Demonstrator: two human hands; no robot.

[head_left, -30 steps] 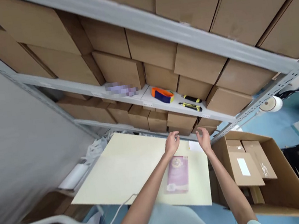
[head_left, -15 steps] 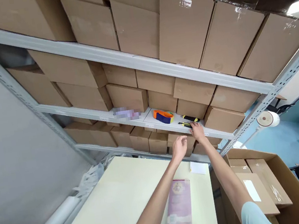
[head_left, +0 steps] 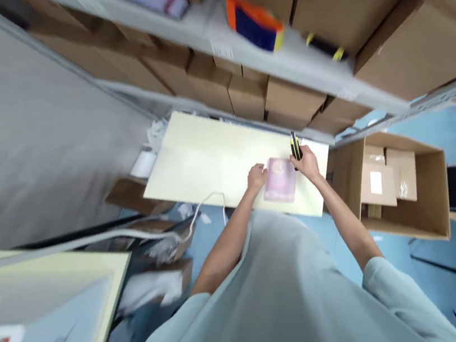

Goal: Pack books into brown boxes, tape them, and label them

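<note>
My right hand [head_left: 307, 163] grips a black and yellow utility knife [head_left: 295, 147] over the right part of a pale yellow table [head_left: 209, 156]; the knife points toward the shelf. A flat pink-purple printed item [head_left: 280, 179], like a booklet or packet, lies on the table between my hands. At its left edge is my left hand [head_left: 257, 178], fingers loosely bent and not wrapped around anything. Blur hides whether the left fingertips touch the item.
A second black and yellow cutter [head_left: 326, 48] and an orange and blue tape-like ring [head_left: 253, 23] sit on the shelf [head_left: 200, 33]. Brown cartons [head_left: 290, 100] fill the rack. An open carton [head_left: 429, 188] with boxes stands right. A white cable [head_left: 135, 233] runs at left.
My right hand has brought the utility knife from the shelf down over the table. My left hand has come down beside the pink-purple item. The view has tilted downward.
</note>
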